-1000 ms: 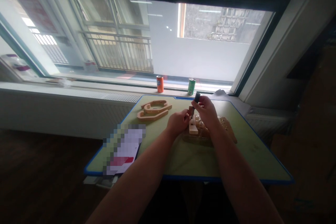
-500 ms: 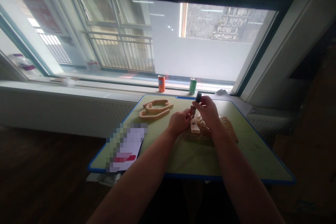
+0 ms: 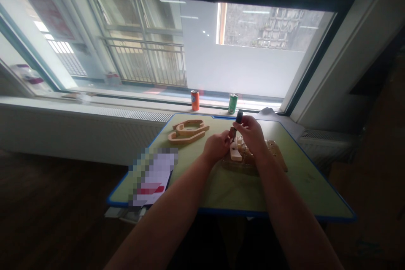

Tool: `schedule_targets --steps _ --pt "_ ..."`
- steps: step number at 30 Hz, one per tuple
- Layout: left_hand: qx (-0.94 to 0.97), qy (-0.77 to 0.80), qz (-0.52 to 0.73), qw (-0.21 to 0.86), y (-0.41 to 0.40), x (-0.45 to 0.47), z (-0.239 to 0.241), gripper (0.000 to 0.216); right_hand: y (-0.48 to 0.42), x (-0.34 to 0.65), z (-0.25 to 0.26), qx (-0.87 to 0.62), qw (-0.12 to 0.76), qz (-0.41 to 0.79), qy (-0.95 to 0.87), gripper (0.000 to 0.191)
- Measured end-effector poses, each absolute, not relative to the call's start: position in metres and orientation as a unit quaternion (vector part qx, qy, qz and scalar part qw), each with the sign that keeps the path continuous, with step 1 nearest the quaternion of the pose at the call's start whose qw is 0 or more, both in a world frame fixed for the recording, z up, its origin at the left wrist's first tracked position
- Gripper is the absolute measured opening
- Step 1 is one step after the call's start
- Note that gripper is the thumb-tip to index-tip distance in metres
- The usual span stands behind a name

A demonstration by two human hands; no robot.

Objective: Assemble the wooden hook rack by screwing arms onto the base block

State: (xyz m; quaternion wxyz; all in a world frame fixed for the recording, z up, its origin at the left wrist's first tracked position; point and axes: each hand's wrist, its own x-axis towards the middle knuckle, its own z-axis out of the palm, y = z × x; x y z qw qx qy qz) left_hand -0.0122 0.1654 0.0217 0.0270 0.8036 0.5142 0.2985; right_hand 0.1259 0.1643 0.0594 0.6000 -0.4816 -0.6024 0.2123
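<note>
Nearest, the blue near edge of the greenish worktop (image 3: 221, 196) is crossed by both forearms. Toward its near left corner a partly blurred sheet (image 3: 160, 171) with a red patch is laid along the left edge. Right of the worktop's middle, a shiny, brownish packet (image 3: 276, 154) is partly covered by the right arm, and a pale wooden piece (image 3: 236, 155) is set at its left end. The left hand (image 3: 217, 146) is curled at the far end of that piece — what is pinched there cannot be told. By the right hand (image 3: 253, 131) a dark-handled tool (image 3: 239, 117) is gripped between thumb and fingers, its shaft pointed down at the piece. Curved wooden pieces (image 3: 191, 138) are grouped near the far left corner. Beyond the far edge, an orange can (image 3: 195, 100) and a green can (image 3: 233, 103) are stood upright, apart, on the windowsill (image 3: 211, 107).
</note>
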Motion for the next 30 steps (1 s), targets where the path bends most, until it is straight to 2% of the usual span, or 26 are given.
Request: schedule_targets --steps 3,6,9,12,14,18,23,30 --pt "0.786 0.512 0.344 0.049 0.164 -0.015 0.023 0.030 0.166 0.128 0.058 -0.467 0.627 0.210 -0.588 0.030" --pt "0.740 0.488 0.447 0.119 0.167 -0.021 0.027 0.029 0.168 0.131 0.056 -0.466 0.655 0.208 -0.557 0.033" --pt "0.673 0.455 0.517 0.270 0.174 -0.028 0.032 0.027 0.170 0.134 0.055 -0.474 0.670 0.208 -0.531 0.036" --pt "0.620 0.388 0.520 0.442 0.177 -0.030 0.038 0.026 0.171 0.135 0.054 -0.471 0.679 0.209 -0.523 0.037" --pt "0.596 0.344 0.522 0.504 0.177 -0.030 0.041 0.024 0.171 0.135 0.053 -0.469 0.683 0.211 -0.519 0.037" --pt "0.592 0.311 0.518 0.533 0.172 -0.031 0.044 0.028 0.171 0.135 0.053 -0.472 0.682 0.209 -0.518 0.037" --pt "0.630 0.316 0.455 0.544 0.168 -0.034 0.045 0.033 0.172 0.135 0.052 -0.469 0.684 0.209 -0.518 0.036" --pt "0.659 0.306 0.397 0.561 0.161 -0.036 0.049 0.029 0.174 0.135 0.050 -0.473 0.683 0.206 -0.517 0.033"
